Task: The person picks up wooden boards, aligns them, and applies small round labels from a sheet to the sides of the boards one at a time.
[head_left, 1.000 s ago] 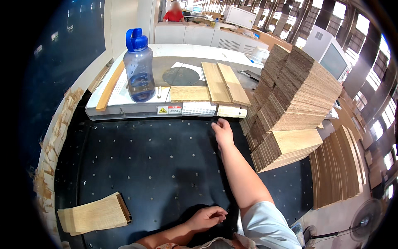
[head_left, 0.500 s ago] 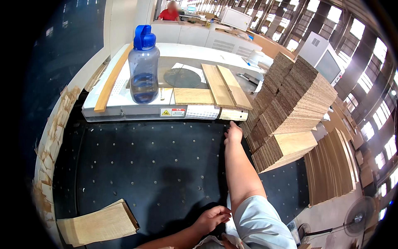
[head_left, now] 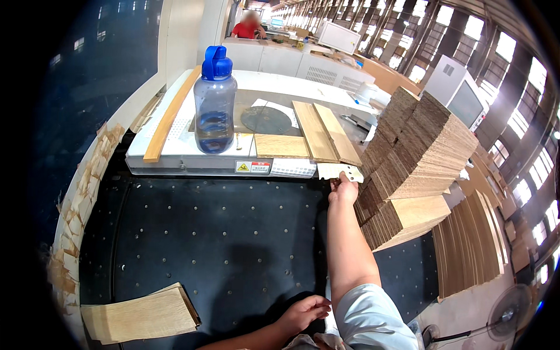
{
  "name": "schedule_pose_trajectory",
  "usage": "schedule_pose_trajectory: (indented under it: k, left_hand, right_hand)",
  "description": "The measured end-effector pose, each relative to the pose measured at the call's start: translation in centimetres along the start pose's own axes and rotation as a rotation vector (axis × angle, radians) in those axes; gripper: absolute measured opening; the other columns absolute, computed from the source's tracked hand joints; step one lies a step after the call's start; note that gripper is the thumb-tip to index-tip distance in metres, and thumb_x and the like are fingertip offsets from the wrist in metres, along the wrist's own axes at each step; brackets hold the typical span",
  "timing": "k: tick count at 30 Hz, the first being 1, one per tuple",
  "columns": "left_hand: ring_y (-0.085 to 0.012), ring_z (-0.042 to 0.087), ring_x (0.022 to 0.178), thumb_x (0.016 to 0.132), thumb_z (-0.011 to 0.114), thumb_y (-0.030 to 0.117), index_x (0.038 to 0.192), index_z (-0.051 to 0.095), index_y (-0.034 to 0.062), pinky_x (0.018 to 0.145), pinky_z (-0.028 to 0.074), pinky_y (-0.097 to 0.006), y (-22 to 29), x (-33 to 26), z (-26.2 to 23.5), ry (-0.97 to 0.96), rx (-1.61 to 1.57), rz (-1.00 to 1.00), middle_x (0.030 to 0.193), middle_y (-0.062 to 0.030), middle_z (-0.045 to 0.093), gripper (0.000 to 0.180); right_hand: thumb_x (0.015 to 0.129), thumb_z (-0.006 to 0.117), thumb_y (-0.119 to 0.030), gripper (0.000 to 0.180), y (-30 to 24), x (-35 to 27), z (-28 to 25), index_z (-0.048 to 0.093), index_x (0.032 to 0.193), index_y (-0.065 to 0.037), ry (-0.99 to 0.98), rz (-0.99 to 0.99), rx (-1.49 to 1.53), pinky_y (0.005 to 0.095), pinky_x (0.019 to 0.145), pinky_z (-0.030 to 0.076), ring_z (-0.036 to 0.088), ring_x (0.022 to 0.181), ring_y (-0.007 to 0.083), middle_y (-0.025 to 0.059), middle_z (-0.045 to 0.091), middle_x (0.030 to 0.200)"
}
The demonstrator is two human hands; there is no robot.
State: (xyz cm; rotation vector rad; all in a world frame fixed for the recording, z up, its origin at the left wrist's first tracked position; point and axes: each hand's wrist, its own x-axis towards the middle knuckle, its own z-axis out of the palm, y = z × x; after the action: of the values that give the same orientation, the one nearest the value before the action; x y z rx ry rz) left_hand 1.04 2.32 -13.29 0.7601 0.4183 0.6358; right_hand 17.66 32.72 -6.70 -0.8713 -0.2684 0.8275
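Landmark for all positions: the blue-capped bottle [head_left: 214,111], with left and right as the person sees them. The bottle stands upright on the white machine housing [head_left: 198,171], behind the black studded worktop [head_left: 189,248].

Hand state: the right hand [head_left: 344,191], nearer than the bottle and to its right, has its thumb against a pale, thin piece [head_left: 329,170] at the housing's front edge. Its other fingers bend below the piece (whether they pinch it or only touch it cannot be told). The left hand [head_left: 303,312], well nearer than the bottle and to its right, is loosely curled, with nothing seen in it.

Progress: contact with the pale piece is established; the piece is not set down apart from the housing. This step is judged partway through.

Material status: two long boards [head_left: 315,131] and a short board [head_left: 281,146] lie right of the bottle, on the housing. A small fanned stack [head_left: 140,312] lies nearer and to its left. A tall stack [head_left: 431,157] stands well to its right. Neither hand touches these boards; the finished and outstanding quantities cannot be determined
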Motion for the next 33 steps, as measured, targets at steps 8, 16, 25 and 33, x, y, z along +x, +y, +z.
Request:
schedule_pose_trajectory:
  k: [8,16,25,33]
  left_hand:
    - [-0.0123,0.055,0.088,0.090,0.051,0.011,0.109,0.053,0.0007,0.079,0.045,-0.025,0.4,-0.4,0.4,-0.001,0.074,0.095,0.096,-0.0066,0.059,0.022]
    - [-0.0231,0.041,0.118,0.081,0.059,0.042,0.133,0.029,0.0041,0.094,0.036,-0.037,1.9,-0.4,1.0,-0.103,-0.012,0.407,0.130,-0.0139,0.040,0.071]
    - [-0.0178,0.044,0.116,0.077,0.069,0.022,0.127,0.033,0.0008,0.099,0.032,-0.034,-0.3,-1.6,6.8,-0.092,0.109,0.311,0.123,-0.0079,0.048,0.065]
    - [-0.0168,0.053,0.105,0.080,0.054,-0.008,0.115,0.040,0.0004,0.092,0.041,-0.031,-2.2,-2.2,14.3,0.114,0.213,0.334,0.111,-0.0113,0.055,0.039]
  right_hand:
    - [0.085,0.050,0.000,0.030,-7.1,-6.7,0.2,0.046,0.114,-0.006,-0.195,-0.034,0.016,0.0321,0.069,0.048,0.058,0.084,0.0193,0.0066,0.058,0.102]
    - [0.084,0.054,-0.002,0.040,-11.3,-22.8,-15.0,0.044,0.122,-0.007,-0.591,0.260,0.090,0.0367,0.079,0.050,0.057,0.100,0.0222,0.0099,0.055,0.115]
    - [0.080,0.063,-0.004,0.034,-16.5,-32.0,-29.1,0.053,0.112,-0.003,-0.396,0.527,0.069,0.0316,0.078,0.051,0.061,0.087,0.0193,0.0112,0.061,0.103]
    - [0.080,0.060,-0.002,0.041,-21.2,-31.3,-32.9,0.045,0.118,-0.005,-0.537,0.368,0.133,0.0323,0.092,0.039,0.050,0.109,0.0201,0.0116,0.053,0.118]
